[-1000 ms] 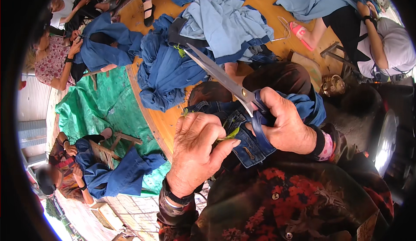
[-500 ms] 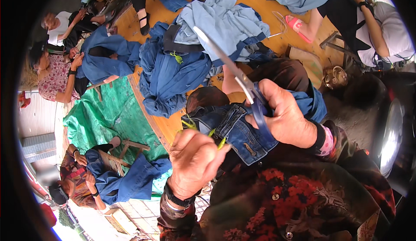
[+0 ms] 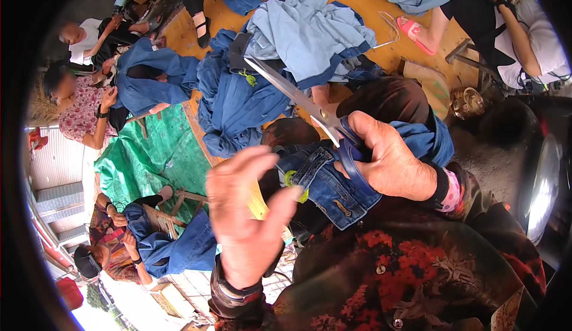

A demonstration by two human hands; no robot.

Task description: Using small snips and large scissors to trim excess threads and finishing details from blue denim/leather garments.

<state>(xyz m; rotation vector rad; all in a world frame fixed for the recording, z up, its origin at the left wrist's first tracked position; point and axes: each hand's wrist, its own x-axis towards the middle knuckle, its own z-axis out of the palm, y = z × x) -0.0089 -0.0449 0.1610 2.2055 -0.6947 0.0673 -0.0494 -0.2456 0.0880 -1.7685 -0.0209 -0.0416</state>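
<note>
In the head view, the right hand (image 3: 390, 164) grips the dark loop handles of long steel scissors (image 3: 298, 96), blades shut and pointing up and away, while the left hand (image 3: 247, 221) hovers open, holding nothing, just left of the folded dark-blue denim garment (image 3: 325, 179). Trimming well probably means pinching the cloth taut first. The denim lies under the right hand, stitched with pale thread, a yellow-green tag (image 3: 292, 179) at its edge.

Large scissors (image 3: 310, 108) with long, pale metal blades and dark blue handle loops sit in the right hand (image 3: 390, 164), blades closed and pointing up and to the left. Beneath them a denim garment piece (image 3: 325, 182), dark blue with orange stitching and a metal zip pull, lies bunched on the lap, yellow-green tags at its edge.
</note>
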